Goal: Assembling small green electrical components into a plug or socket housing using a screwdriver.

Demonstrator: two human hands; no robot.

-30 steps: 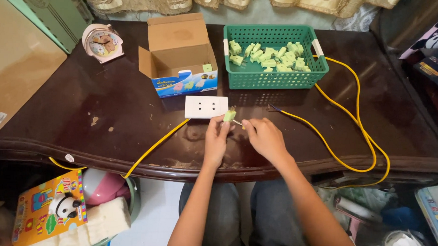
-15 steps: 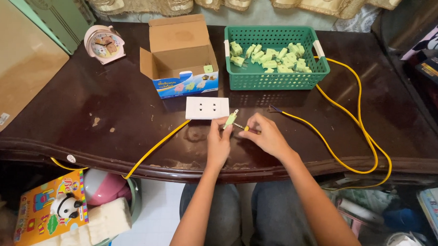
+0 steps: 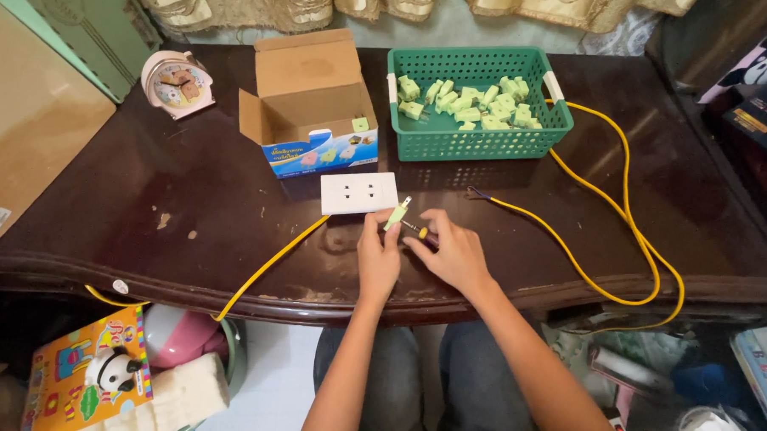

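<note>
The left hand [image 3: 380,256] pinches a small light-green plastic plug piece [image 3: 395,216]. The right hand [image 3: 452,254] grips what looks like a little yellow-handled screwdriver [image 3: 418,231], at the piece's 4 o'clock. Screw-turning step; the tip must stay seated.

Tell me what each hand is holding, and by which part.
Left hand pinches a small pale-green plastic plug at its lower end; right hand grips a small screwdriver by its handle.

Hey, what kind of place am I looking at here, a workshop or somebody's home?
Probably a room in a home used for small assembly work: a dark polished wooden table under gold curtains, a pink alarm clock, and a green plastic basket of pale green plug parts.
</note>
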